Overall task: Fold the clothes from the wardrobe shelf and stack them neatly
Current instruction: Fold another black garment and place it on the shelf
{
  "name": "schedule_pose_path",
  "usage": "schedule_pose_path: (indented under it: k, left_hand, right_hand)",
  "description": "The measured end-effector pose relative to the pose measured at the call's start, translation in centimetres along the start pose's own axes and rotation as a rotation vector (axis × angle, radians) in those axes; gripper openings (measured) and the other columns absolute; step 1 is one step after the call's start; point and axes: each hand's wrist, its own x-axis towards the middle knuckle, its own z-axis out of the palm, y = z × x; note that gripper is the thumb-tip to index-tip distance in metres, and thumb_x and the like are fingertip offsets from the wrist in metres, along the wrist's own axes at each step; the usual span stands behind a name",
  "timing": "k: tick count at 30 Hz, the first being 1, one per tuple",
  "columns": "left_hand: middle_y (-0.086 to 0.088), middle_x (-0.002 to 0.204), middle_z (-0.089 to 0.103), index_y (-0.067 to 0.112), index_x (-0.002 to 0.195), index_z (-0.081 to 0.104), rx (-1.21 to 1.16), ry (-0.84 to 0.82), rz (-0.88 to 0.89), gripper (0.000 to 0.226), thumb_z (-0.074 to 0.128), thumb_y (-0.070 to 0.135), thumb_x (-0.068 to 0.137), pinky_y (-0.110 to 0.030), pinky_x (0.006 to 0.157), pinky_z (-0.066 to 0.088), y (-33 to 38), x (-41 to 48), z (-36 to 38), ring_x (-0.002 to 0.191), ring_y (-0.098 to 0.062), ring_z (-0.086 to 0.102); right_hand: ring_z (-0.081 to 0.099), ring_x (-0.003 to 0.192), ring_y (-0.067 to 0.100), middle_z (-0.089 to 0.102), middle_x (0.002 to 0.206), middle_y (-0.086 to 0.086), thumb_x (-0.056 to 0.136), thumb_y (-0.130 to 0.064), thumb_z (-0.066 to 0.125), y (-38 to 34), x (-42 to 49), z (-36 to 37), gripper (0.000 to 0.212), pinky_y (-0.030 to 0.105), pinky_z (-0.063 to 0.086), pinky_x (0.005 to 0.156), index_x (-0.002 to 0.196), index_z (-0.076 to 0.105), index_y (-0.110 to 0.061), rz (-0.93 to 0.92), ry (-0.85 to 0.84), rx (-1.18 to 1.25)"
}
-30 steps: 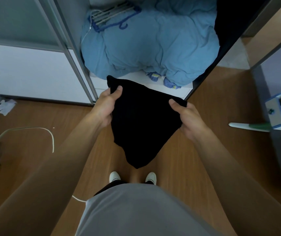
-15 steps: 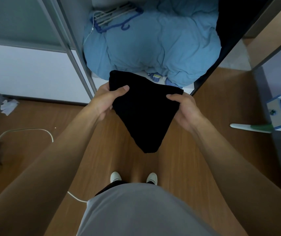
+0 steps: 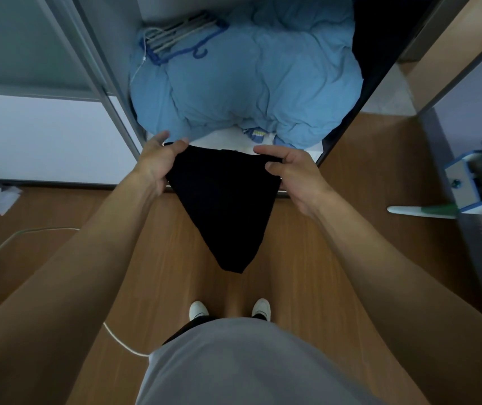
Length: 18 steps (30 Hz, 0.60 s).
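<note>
Fingers (image 3: 266, 152) of the left hand (image 3: 158, 162) and right hand (image 3: 292, 173) pinch the top corners of a black garment (image 3: 225, 206). It hangs to a point above the wooden floor (image 3: 336, 229), just before the wardrobe shelf (image 3: 219, 140) holding a blue duvet (image 3: 248, 83).

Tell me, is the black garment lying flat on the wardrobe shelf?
No, the left hand and right hand hold the black garment by its top edge, hanging over the floor.

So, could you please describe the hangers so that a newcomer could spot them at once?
Look into the open wardrobe, which a big light-blue quilt fills. At the quilt's far left corner lies a bundle of hangers: pale bars with dark blue hooks, the only rigid things on that soft bedding.
</note>
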Motion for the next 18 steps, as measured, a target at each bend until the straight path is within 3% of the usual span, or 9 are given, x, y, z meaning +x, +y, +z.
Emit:
schedule_pose_path:
  k: [2, 4, 6, 9, 12, 18]
  left_hand:
    - [-0.005, 0.11, 0.071, 0.018, 0.132, 0.062, 0.081, -0.054, 0.057, 0.042, 0.072, 0.019, 0.091, -0.021, 0.072, 0.057, 0.4, 0.1, -0.4, 0.087, -0.011, 0.074]
    - [-0.006, 0.109, 0.072, 0.023, 0.12, 0.071, 0.173, -0.09, 0.137, 0.027, 0.066, 0.016, 0.095, -0.022, 0.077, 0.056, 0.8, -0.1, -0.5, 0.087, -0.01, 0.073]
    - [-0.001, 0.102, 0.073, 0.027, 0.112, 0.075, 0.201, -0.121, 0.216, 0.024, 0.061, 0.013, 0.097, -0.021, 0.077, 0.055, 1.1, -0.2, -0.3, 0.086, -0.008, 0.072]
    - [0.008, 0.088, 0.072, 0.029, 0.109, 0.075, 0.211, -0.14, 0.276, 0.027, 0.057, 0.011, 0.099, -0.019, 0.071, 0.055, 1.8, -0.5, 0.4, 0.078, -0.004, 0.069]
    - [0.005, 0.093, 0.071, 0.029, 0.111, 0.074, 0.237, -0.147, 0.275, 0.026, 0.058, 0.013, 0.098, -0.019, 0.069, 0.055, 2.3, -0.6, 0.7, 0.078, -0.004, 0.07]
    - [0.0, 0.104, 0.074, 0.021, 0.112, 0.074, 0.252, -0.173, 0.231, 0.024, 0.059, 0.009, 0.098, -0.017, 0.075, 0.054, 2.8, -0.6, -0.1, 0.088, -0.007, 0.071]
  right_hand:
    - [0.069, 0.087, 0.017, 0.074, 0.104, 0.008, 0.094, 0.011, 0.05, 0.1, -0.2, 0.6, 0.04, 0.027, 0.057, 0.08, 0.123, 0.069, -0.008, 0.01, 0.01, 0.061]
    - [0.069, 0.08, 0.015, 0.074, 0.092, 0.004, 0.094, 0.009, 0.052, 0.2, -0.2, 0.9, 0.038, 0.028, 0.057, 0.076, 0.121, 0.07, -0.01, 0.041, -0.007, 0.192]
    - [0.068, 0.077, 0.015, 0.073, 0.084, 0.002, 0.095, 0.005, 0.051, 0.4, -0.2, 0.9, 0.037, 0.029, 0.056, 0.077, 0.123, 0.069, -0.011, 0.091, -0.03, 0.355]
    - [0.064, 0.081, 0.017, 0.071, 0.093, 0.006, 0.097, 0.0, 0.051, 0.9, -0.1, 0.8, 0.04, 0.03, 0.051, 0.079, 0.129, 0.066, -0.017, 0.175, -0.084, 0.516]
    - [0.066, 0.095, 0.022, 0.072, 0.111, 0.012, 0.096, 0.003, 0.053, 1.2, 0.1, 1.0, 0.041, 0.035, 0.051, 0.096, 0.131, 0.063, -0.014, 0.212, -0.142, 0.51]
    - [0.066, 0.112, 0.027, 0.066, 0.127, 0.016, 0.085, 0.015, 0.062, 1.6, 0.6, 1.5, 0.054, 0.038, 0.053, 0.101, 0.132, 0.061, -0.01, 0.169, -0.069, 0.271]
